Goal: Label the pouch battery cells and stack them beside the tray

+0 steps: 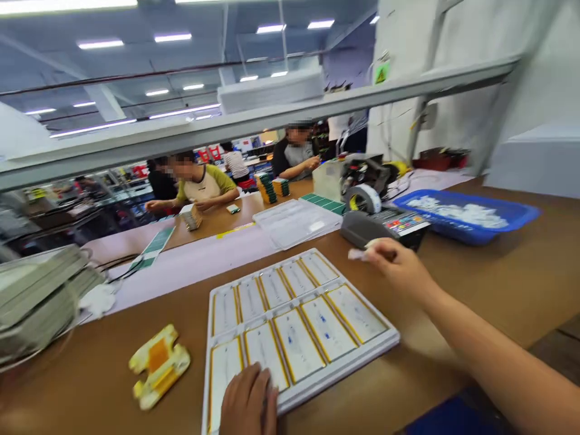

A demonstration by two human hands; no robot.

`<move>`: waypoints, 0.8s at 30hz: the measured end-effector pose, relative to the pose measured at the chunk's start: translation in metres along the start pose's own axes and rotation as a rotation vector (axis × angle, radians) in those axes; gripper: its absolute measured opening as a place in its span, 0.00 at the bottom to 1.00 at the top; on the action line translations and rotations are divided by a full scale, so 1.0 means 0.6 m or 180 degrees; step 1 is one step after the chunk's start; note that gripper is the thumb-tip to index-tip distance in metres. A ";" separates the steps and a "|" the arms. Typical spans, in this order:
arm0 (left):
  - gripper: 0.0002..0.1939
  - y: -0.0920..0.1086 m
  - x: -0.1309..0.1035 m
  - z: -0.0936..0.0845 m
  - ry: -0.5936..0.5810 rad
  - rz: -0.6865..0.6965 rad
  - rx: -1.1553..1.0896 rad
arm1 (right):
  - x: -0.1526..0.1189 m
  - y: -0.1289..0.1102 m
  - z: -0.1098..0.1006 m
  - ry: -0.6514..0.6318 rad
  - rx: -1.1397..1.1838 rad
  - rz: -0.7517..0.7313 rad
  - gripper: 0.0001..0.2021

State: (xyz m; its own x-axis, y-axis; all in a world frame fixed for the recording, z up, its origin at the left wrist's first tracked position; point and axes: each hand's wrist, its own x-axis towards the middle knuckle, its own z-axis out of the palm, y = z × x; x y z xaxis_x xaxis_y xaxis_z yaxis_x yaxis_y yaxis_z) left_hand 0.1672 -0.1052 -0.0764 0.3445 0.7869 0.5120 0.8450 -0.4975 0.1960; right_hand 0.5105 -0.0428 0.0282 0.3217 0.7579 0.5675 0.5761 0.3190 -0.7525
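Observation:
A white tray (395,339) on the brown table holds two rows of flat whitish rectangular pieces with yellow edges. My left hand (249,402) rests on the tray's near left part, fingers lying flat over a front-row piece (265,350). To the right of the tray, my right hand (399,266) is raised near the grey tape dispenser (367,229), thumb and fingers pinched on a small whitish translucent strip (357,255). Left of the tray lies a yellow and cream fixture (159,365) with an orange centre.
A blue basket (521,215) of white pieces stands at the right back, beside a machine with a tape roll (364,199). Clear plastic trays (294,223) lie behind. Grey stacked items (40,302) are at left. Several people sit beyond the metal shelf beam (181,136).

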 end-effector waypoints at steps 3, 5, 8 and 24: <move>0.12 0.033 -0.002 -0.027 -0.0123 -0.0088 -0.0085 | -0.032 -0.079 0.098 -0.2574 -0.0365 -0.0741 0.07; 0.11 0.048 -0.003 -0.032 -0.0040 -0.0089 -0.0100 | -0.054 -0.117 0.164 -0.3353 -0.0571 -0.1041 0.08; 0.08 0.053 -0.009 -0.030 0.0373 0.0002 -0.0012 | -0.083 -0.144 0.241 -0.4003 -0.1004 -0.1320 0.14; 0.23 0.030 0.039 -0.029 -0.1314 -0.0241 0.0330 | 0.008 0.015 0.092 -0.0765 -0.0858 -0.0162 0.17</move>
State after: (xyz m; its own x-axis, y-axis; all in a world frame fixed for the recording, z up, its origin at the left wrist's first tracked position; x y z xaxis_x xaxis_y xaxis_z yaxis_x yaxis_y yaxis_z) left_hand 0.1835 -0.1023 -0.0463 0.3968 0.9103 0.1177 0.9036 -0.4099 0.1244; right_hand 0.4757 -0.0050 0.0058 0.1202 0.8673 0.4831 0.7745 0.2224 -0.5921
